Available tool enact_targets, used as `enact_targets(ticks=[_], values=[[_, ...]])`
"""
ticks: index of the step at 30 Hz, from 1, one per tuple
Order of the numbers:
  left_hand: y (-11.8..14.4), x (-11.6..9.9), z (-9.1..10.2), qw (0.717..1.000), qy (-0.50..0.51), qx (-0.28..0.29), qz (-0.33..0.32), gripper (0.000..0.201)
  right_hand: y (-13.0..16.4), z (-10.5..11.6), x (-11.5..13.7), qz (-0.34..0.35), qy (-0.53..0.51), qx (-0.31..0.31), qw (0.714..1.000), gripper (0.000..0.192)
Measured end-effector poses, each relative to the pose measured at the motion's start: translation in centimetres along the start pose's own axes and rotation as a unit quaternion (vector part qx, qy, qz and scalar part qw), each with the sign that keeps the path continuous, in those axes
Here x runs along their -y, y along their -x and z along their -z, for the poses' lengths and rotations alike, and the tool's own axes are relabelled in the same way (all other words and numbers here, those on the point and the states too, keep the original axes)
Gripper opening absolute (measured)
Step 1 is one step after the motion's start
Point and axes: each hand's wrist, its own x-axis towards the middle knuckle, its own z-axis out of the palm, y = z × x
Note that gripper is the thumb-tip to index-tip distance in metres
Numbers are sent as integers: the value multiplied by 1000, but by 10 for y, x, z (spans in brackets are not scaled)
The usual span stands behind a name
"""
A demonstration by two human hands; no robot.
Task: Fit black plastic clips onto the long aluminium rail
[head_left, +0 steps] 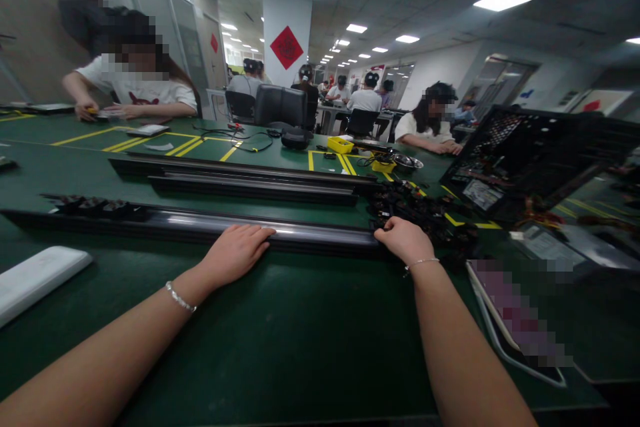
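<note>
A long black rail (320, 233) with a shiny grey channel lies across the green table in front of me. My left hand (240, 253) is laid over its middle, fingers together on the top and thumb at the near side, holding it. At the rail's right end, the fingers of my right hand (407, 240) are pinched together; a dark bit shows at the fingertips, too small to name. Just beyond that hand spreads a pile of small black parts (410, 203). Several black pieces (95, 203) sit on the rail's left end.
Two more black rails (250, 187) lie behind. An open computer case (530, 160) stands at right, near a tablet-like device (520, 320). At left is a white object (40, 280). Yellow trays (340, 144) and cables lie farther back. Other people sit across the table.
</note>
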Motion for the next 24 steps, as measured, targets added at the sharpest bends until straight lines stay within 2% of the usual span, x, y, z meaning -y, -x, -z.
enact_targets(ticks=[6, 13, 24], values=[[0, 0, 0, 1000, -3, -2, -2, 38, -6, 2, -15, -24, 8, 21, 999, 28], [0, 0, 0, 1000, 4, 1, 2, 38, -12, -1, -31, -62, 18, 45, 997, 45], [0, 0, 0, 1000, -3, 6, 2, 39, -15, 1, -37, -80, 20, 54, 995, 46]])
